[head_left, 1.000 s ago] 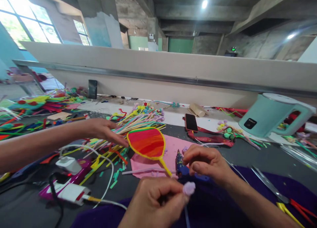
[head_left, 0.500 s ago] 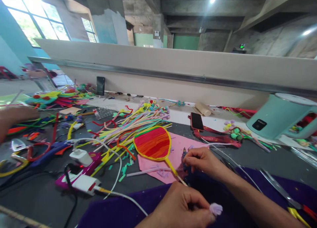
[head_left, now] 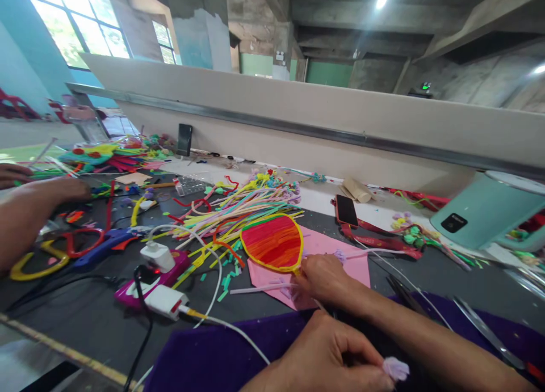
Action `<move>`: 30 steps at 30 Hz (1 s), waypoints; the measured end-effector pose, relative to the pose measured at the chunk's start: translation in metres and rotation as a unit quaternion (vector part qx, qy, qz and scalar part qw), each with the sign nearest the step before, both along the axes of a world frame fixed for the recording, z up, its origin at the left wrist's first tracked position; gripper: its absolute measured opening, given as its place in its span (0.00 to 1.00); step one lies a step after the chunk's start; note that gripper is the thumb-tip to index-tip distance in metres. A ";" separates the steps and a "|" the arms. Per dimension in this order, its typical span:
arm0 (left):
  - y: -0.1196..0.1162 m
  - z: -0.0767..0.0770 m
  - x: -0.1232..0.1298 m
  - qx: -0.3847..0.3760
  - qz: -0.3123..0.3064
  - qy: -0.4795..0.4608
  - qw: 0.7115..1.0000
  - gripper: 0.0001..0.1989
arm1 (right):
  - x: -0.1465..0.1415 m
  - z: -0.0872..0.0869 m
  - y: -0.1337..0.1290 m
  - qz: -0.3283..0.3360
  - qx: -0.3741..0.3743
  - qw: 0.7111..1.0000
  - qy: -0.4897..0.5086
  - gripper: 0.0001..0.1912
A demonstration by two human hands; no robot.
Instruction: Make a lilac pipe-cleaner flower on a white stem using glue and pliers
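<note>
In the head view my left hand [head_left: 327,355], low in the middle, pinches a small fluffy lilac pipe-cleaner flower [head_left: 395,369] between thumb and fingertips. My right hand [head_left: 321,275] reaches over a pink sheet [head_left: 357,270], its fingers curled down beside small lilac pieces [head_left: 283,287]; whatever those fingertips hold is hidden. Just left of them lies a round fan shape [head_left: 272,241] in red and orange with a yellow rim, its handle mostly covered by my hands. A lilac pipe cleaner [head_left: 259,290] stretches across the sheet's lower left.
Bundled coloured pipe cleaners [head_left: 238,210] lie behind the fan. To the left are a magenta power strip [head_left: 128,295], a blue glue gun [head_left: 104,250] and another person's arm [head_left: 38,207]. Scissors [head_left: 489,329], a phone [head_left: 346,210] and a mint kettle [head_left: 481,210] are on the right.
My right hand has moved left and down onto the pink sheet, away from a dark blue object. My left hand still holds the lilac flower. The camera view has turned slightly left.
</note>
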State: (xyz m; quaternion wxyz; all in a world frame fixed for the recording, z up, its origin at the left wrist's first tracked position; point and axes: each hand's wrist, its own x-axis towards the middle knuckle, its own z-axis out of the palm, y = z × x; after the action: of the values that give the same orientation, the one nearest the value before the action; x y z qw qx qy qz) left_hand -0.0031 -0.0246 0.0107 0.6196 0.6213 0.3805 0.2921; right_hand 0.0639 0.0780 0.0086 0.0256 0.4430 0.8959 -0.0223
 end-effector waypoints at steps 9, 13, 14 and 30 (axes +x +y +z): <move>-0.001 0.003 0.001 -0.007 0.019 -0.004 1.000 0.13 | -0.003 -0.006 0.000 -0.013 0.015 1.000 -0.001 0.16; -0.002 0.002 0.001 0.012 0.028 -0.012 0.999 0.13 | -0.006 -0.010 -0.003 0.000 0.009 1.000 0.009 0.14; -0.002 0.002 0.001 0.017 0.029 -0.014 0.999 0.13 | -0.006 -0.011 -0.003 0.004 0.006 1.000 0.012 0.14; -0.004 0.002 0.002 0.016 0.048 -0.019 0.999 0.12 | 0.000 -0.013 0.002 -0.006 -0.081 0.986 0.149 0.13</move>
State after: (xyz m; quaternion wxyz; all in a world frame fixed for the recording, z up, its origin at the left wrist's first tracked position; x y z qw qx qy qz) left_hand -0.0015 -0.0281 0.0131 0.6020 0.6063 0.3933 0.3395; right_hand 0.0636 0.0796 -0.0042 -0.0725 0.4361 0.8825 -0.1605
